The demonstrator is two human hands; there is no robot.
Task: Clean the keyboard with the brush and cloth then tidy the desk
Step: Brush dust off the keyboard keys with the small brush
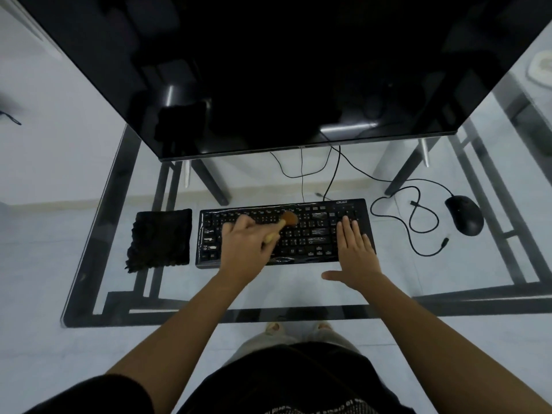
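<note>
Item 1, keyboard (298, 231): black, flat on the glass worktop (268, 294), below the monitor (268, 70). Its upper key rows show glossy patches; whether that is a film or glare I cannot tell.

Item 2, brush (282, 224): pale handle, orange-brown bristles. Bristles sit on the upper middle key rows, handle slanting back down toward me.

Item 3, cloth (161, 237): dark, folded, just beside the keyboard's left edge, untouched.

Item 4, mouse (464, 215): black, well to the right, its cable (412, 216) looped loose between it and the keyboard, plug end lying free.

Risks, as I judge them:
- Strokes carry grit toward the keyboard's far edge and onto the glass, where it would show; the cloth pass would then have to cover the worktop too.
- Pressing hard on the slanted handle could lift a keycap or skid the keyboard, which only one palm steadies.
- A wide sweep to the right could meet my steadying hand.
- At tidying, the loose cable could snag and drag the mouse.

Hands:
- Left hand (243, 245): forearm reaching in from lower left, wrist over the keyboard's left half, fingers (239, 224) curled narrow round the brush handle.
- Right hand (355, 252): palm down, fingers (348, 227) straight and close together on the keyboard's right end, thumb spread out over the glass, holding nothing.

Stage, by my reading: brushing in hand; cloth wipe and tidy not yet done.
</note>
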